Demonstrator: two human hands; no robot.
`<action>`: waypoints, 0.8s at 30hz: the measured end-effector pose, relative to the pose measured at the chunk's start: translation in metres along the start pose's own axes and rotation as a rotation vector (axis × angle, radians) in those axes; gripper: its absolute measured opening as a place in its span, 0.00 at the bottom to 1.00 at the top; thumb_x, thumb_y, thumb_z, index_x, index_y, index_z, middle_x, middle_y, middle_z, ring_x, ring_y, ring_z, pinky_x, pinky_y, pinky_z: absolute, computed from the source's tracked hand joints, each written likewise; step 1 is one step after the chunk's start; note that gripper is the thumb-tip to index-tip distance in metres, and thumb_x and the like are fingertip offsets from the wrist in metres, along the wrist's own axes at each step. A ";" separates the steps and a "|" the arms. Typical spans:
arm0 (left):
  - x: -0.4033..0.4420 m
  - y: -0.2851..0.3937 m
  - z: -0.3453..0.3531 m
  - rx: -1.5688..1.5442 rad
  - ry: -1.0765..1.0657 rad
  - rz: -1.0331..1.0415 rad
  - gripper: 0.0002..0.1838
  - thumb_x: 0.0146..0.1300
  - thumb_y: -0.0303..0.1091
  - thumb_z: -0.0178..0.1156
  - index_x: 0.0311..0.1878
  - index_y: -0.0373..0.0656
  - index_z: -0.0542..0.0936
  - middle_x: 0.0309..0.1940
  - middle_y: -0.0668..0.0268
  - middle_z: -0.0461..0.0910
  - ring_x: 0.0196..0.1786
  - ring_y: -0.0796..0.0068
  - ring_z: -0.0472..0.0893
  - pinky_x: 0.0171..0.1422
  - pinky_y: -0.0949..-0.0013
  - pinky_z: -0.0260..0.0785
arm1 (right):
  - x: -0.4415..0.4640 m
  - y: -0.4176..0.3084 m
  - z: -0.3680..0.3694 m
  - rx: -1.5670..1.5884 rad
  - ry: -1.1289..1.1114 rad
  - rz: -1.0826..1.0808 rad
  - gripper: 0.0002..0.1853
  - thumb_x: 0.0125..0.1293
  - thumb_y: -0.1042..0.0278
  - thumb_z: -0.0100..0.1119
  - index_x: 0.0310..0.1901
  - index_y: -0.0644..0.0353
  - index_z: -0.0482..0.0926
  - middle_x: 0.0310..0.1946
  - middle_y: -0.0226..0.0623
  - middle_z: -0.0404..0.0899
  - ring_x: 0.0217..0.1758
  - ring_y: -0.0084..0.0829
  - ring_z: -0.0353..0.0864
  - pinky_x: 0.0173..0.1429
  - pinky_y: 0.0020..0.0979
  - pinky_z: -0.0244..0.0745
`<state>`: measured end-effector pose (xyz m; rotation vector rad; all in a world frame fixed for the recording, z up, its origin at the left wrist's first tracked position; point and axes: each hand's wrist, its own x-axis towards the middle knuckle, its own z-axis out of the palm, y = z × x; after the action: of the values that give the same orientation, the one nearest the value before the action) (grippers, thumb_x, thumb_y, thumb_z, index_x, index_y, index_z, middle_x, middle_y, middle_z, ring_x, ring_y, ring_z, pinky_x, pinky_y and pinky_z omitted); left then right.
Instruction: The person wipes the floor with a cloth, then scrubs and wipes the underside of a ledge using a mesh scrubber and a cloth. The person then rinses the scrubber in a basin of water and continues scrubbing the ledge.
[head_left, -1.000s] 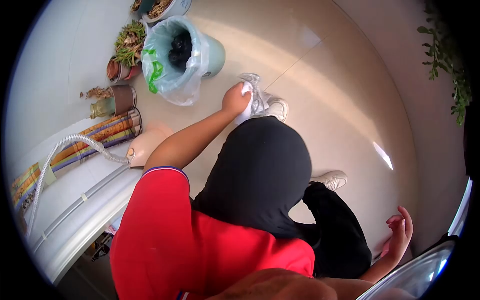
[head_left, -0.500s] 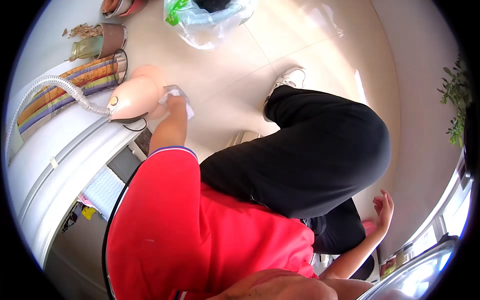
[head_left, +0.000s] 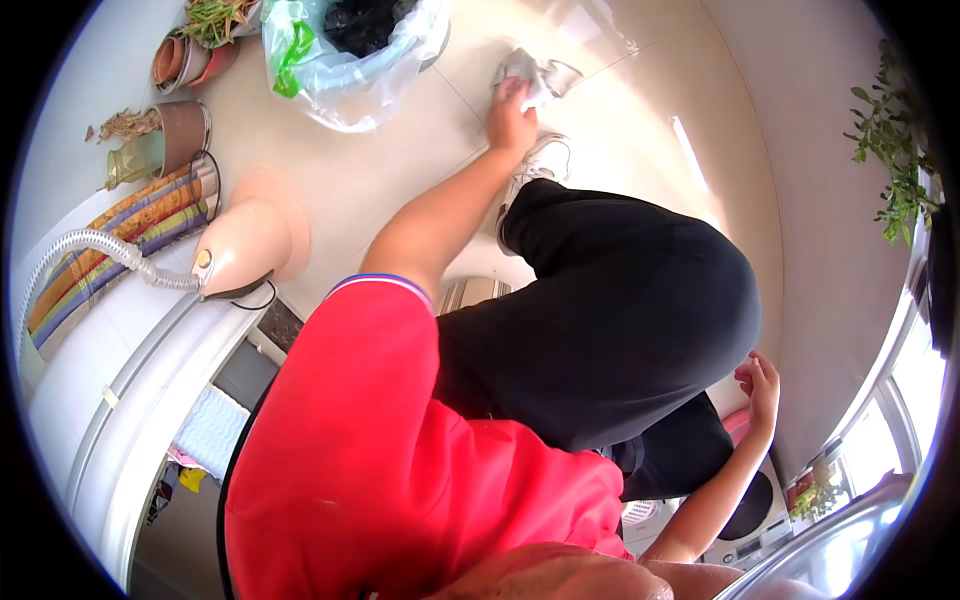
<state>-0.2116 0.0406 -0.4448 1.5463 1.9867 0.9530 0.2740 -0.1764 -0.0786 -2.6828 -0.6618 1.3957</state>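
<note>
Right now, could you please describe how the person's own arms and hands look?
The left arm comes out of a short red sleeve edged with blue-and-white trim; below it the arm is uncovered. The right arm is also bare where it shows, its sleeve out of sight. The left hand and right hand wear no gloves, and no watch is visible.

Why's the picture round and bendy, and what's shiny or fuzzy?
Head view: black corners and bent edges suggest a fisheye lens; head view: light glares on the floor and the window is washed out; head view: the white thing in the left hand looks smeared.
</note>
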 end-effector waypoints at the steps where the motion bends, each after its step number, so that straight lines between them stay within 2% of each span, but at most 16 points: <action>1: 0.007 -0.013 -0.025 0.006 0.020 0.024 0.24 0.53 0.28 0.67 0.57 0.46 0.80 0.59 0.60 0.77 0.57 0.52 0.79 0.60 0.55 0.74 | -0.003 -0.001 0.001 -0.034 -0.019 0.000 0.18 0.77 0.59 0.51 0.60 0.60 0.78 0.33 0.29 0.84 0.36 0.20 0.82 0.40 0.22 0.69; 3: 0.001 -0.059 -0.069 0.146 0.149 -0.042 0.24 0.55 0.33 0.67 0.57 0.45 0.79 0.57 0.54 0.77 0.58 0.49 0.78 0.59 0.53 0.74 | 0.000 0.003 0.001 -0.017 -0.038 -0.004 0.18 0.77 0.60 0.50 0.60 0.60 0.79 0.32 0.29 0.84 0.37 0.20 0.82 0.40 0.22 0.69; 6: -0.032 -0.135 -0.142 0.486 0.079 -0.204 0.28 0.58 0.39 0.64 0.63 0.45 0.77 0.59 0.52 0.76 0.60 0.49 0.77 0.60 0.53 0.73 | 0.007 0.013 -0.009 -0.017 -0.020 0.025 0.18 0.77 0.60 0.50 0.60 0.59 0.79 0.32 0.29 0.84 0.37 0.21 0.82 0.40 0.22 0.69; 9: -0.055 -0.149 -0.188 0.637 0.038 -0.803 0.27 0.61 0.39 0.59 0.63 0.40 0.76 0.59 0.47 0.74 0.60 0.48 0.77 0.60 0.54 0.74 | 0.013 0.029 -0.012 0.002 -0.021 0.067 0.17 0.77 0.60 0.50 0.59 0.58 0.79 0.32 0.29 0.85 0.37 0.21 0.82 0.41 0.23 0.69; 12: -0.045 -0.162 -0.165 0.598 0.132 -1.007 0.28 0.61 0.39 0.57 0.62 0.36 0.76 0.59 0.46 0.74 0.61 0.47 0.76 0.63 0.53 0.72 | 0.018 0.046 -0.015 0.023 -0.034 0.109 0.17 0.77 0.59 0.50 0.59 0.57 0.79 0.32 0.29 0.85 0.37 0.21 0.82 0.41 0.23 0.69; 15: -0.015 -0.122 -0.102 0.586 0.265 -0.815 0.29 0.58 0.39 0.59 0.61 0.34 0.76 0.60 0.45 0.73 0.62 0.47 0.75 0.66 0.51 0.70 | 0.016 0.060 -0.017 0.081 -0.044 0.150 0.17 0.77 0.59 0.51 0.59 0.57 0.79 0.32 0.29 0.85 0.37 0.20 0.82 0.42 0.23 0.69; 17: 0.009 -0.108 -0.035 0.567 0.309 -0.553 0.29 0.55 0.38 0.62 0.61 0.37 0.77 0.62 0.47 0.73 0.62 0.48 0.75 0.68 0.51 0.68 | 0.015 0.066 -0.020 0.112 -0.041 0.165 0.17 0.77 0.59 0.51 0.59 0.56 0.79 0.31 0.28 0.85 0.37 0.20 0.82 0.42 0.23 0.69; 19: 0.031 -0.049 0.033 0.332 0.285 -0.360 0.30 0.51 0.35 0.65 0.61 0.44 0.79 0.63 0.56 0.74 0.62 0.49 0.75 0.66 0.53 0.69 | 0.009 0.076 -0.024 0.151 -0.017 0.173 0.17 0.77 0.58 0.51 0.59 0.56 0.80 0.31 0.28 0.85 0.37 0.20 0.82 0.42 0.23 0.69; 20: 0.035 -0.016 0.058 0.343 0.145 -0.159 0.29 0.50 0.33 0.65 0.60 0.46 0.79 0.63 0.54 0.74 0.61 0.48 0.75 0.64 0.53 0.70 | 0.007 0.081 -0.024 0.173 -0.002 0.170 0.17 0.77 0.58 0.51 0.59 0.55 0.80 0.31 0.27 0.85 0.36 0.20 0.82 0.42 0.23 0.70; 21: 0.035 0.022 0.081 0.276 0.037 -0.049 0.29 0.49 0.32 0.65 0.59 0.47 0.80 0.63 0.56 0.74 0.59 0.48 0.76 0.62 0.52 0.71 | 0.005 0.085 -0.024 0.196 0.012 0.161 0.17 0.77 0.58 0.51 0.59 0.55 0.80 0.31 0.27 0.85 0.36 0.19 0.82 0.42 0.23 0.70; 22: 0.031 0.060 0.095 0.236 -0.253 -0.051 0.28 0.53 0.30 0.65 0.61 0.46 0.79 0.65 0.56 0.73 0.63 0.49 0.74 0.66 0.54 0.70 | 0.001 0.084 -0.023 0.177 0.022 0.180 0.17 0.77 0.58 0.52 0.60 0.55 0.80 0.31 0.27 0.85 0.36 0.19 0.82 0.42 0.23 0.70; 24: -0.001 0.086 0.157 0.024 -0.448 0.132 0.20 0.53 0.30 0.64 0.52 0.50 0.84 0.61 0.63 0.77 0.58 0.54 0.78 0.62 0.57 0.72 | -0.003 0.087 -0.021 0.168 0.032 0.217 0.17 0.77 0.58 0.52 0.60 0.55 0.80 0.31 0.27 0.85 0.36 0.19 0.82 0.41 0.22 0.70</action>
<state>-0.0440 0.0905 -0.4847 1.7405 1.6031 0.5642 0.3198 -0.2534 -0.0838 -2.7002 -0.2430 1.3792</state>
